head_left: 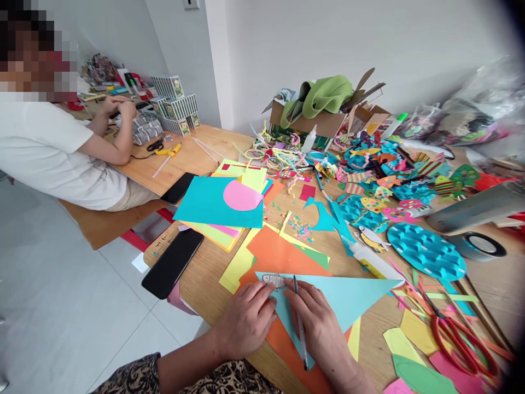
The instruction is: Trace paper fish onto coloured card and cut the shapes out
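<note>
A small white paper fish (275,280) with drawn lines lies on a light blue paper piece (344,295), close to its upper left corner. The fingertips of my left hand (248,314) pinch the fish's lower edge. My right hand (318,320) is closed around a dark pen (302,328), which slants between its fingers. The right fingertips also meet the fish at its tail end, so part of the tail is hidden. Under the blue piece lie orange paper (283,251) and yellow sheets.
Red-handled scissors (463,339) rest at the right among paper offcuts. A glue bottle (375,262) and a blue textured oval (426,250) lie beyond my right hand. At left are a phone (174,262) and stacked coloured sheets (205,200). A co-worker (53,148) sits at the far left.
</note>
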Available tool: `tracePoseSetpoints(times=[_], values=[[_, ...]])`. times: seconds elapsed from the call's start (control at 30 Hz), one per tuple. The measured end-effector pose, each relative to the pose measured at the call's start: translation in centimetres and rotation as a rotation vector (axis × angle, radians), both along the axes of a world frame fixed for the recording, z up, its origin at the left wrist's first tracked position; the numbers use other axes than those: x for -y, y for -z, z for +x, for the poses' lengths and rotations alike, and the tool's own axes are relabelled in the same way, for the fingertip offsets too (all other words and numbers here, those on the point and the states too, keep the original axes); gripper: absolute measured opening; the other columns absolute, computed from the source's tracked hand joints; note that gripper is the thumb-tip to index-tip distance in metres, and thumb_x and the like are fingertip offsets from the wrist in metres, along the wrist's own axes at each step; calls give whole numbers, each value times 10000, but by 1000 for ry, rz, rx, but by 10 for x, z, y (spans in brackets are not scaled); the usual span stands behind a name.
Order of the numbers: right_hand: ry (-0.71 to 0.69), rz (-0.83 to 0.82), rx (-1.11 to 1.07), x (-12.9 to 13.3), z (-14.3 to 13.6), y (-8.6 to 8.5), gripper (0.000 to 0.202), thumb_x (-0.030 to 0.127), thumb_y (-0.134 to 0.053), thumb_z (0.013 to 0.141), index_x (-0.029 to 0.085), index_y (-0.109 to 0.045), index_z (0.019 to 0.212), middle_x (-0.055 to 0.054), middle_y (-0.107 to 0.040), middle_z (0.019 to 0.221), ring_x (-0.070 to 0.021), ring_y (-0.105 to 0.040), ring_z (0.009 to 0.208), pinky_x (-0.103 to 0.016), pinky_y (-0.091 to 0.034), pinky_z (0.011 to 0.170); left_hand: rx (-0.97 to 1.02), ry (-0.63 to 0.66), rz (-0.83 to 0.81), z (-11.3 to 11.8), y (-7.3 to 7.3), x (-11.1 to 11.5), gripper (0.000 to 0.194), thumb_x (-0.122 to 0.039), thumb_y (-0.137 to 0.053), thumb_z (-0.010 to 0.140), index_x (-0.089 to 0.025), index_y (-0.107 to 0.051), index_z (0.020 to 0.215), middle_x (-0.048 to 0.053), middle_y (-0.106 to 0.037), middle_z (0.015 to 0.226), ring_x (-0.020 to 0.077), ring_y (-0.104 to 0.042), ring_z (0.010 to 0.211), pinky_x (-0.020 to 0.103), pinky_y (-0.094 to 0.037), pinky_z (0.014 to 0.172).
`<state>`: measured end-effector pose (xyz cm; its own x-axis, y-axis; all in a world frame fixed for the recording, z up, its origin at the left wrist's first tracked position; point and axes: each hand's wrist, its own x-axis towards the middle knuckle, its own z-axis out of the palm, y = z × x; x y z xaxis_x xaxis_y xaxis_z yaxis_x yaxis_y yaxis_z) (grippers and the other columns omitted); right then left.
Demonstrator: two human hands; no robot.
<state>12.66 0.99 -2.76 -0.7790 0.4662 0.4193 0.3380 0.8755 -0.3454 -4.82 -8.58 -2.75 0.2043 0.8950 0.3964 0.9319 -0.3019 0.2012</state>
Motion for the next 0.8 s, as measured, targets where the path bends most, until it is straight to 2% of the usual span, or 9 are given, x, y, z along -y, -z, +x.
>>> tracePoseSetpoints(times=[0.43,0.8], values=[[10,7,-10,0,1,-1,245,187,-366,985,170,-603,1046,-126,-668,1077,-270,-558,1075,-428,-484,829,12,-3,16,0,-3,-1,187,-224,-511,918,-140,-647,1016,127,-627,1206,260,-554,1169,396,-514,949],[18,2,-1,0,2,-1,239,198,-379,984,164,-606,1051,-126,-669,1055,-270,-556,1068,-429,-483,840,-5,-5,8,1,-2,-2,192,-216,-495,918,-147,-641,1023,127,-627,1201,260,-560,1154,399,-510,939]])
